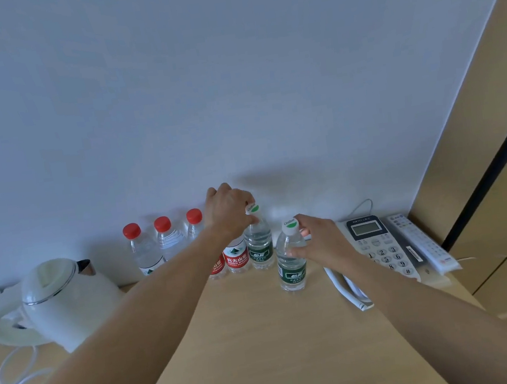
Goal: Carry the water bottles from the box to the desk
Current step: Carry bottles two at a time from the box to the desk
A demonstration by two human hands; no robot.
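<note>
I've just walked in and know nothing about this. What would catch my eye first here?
Two bare arms reach across the wooden desk: the left hand grips the neck of a green-label bottle by the wall, and the right hand holds another green-label bottle nearer the front. Left of them stands a row of red-capped bottles, with a white kettle at far left and a desk phone at right.

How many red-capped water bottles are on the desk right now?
3 caps show: left, middle and right, in a row by the wall. The left hand hides the tops of two more red-labelled bottles, so there may be more.
</note>
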